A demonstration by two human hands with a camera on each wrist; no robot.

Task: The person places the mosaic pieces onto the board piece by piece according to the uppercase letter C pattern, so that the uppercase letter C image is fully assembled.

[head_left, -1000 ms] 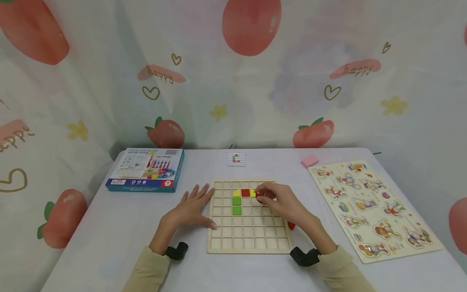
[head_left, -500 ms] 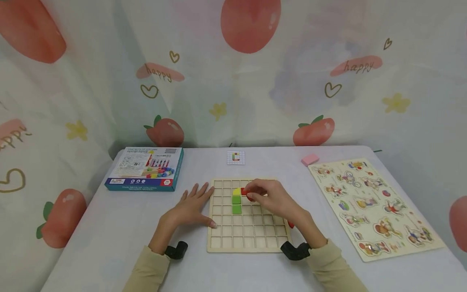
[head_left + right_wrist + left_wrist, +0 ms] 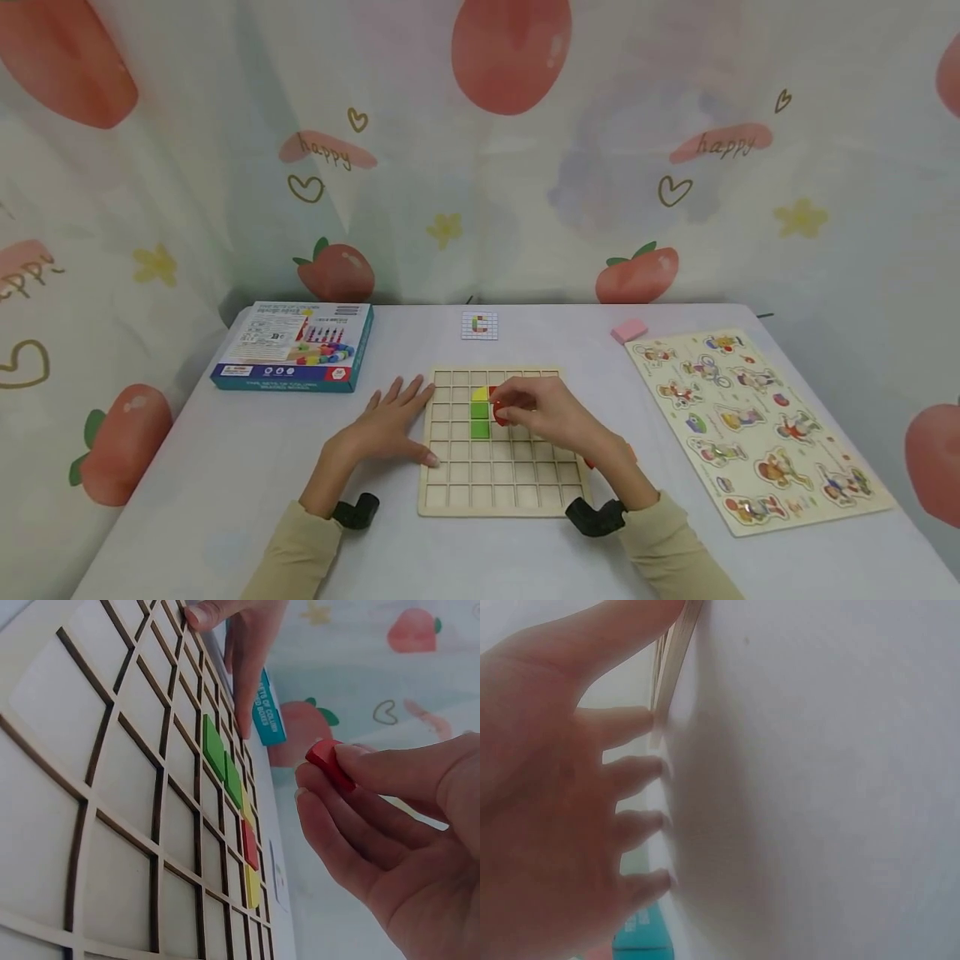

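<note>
A wooden grid board point(image 3: 502, 497) lies on the table. In the right wrist view its cells hold two green tiles point(image 3: 214, 746), a red tile point(image 3: 250, 845) and yellow tiles point(image 3: 252, 885) with a rounded corner. My right hand point(image 3: 555, 412) pinches a small red block point(image 3: 330, 761) between thumb and fingers, raised off the grid, just right of the green tiles in the head view. This hand hides part of the top row of tiles there. Fingers spread, my left hand point(image 3: 384, 429) rests at the board's left edge, its thumb touching the frame.
A small pattern card point(image 3: 479, 326) lies behind the board. At the left is a flat teal box point(image 3: 292, 346); at the right are a pink block point(image 3: 628, 331) and a picture puzzle board point(image 3: 810, 517). Some red shows beside my right wrist, mostly hidden.
My right hand has carried the red block leftward and slightly nearer, from the right end of the coloured tiles to beside the green ones. My left hand stays at the board's edge.
</note>
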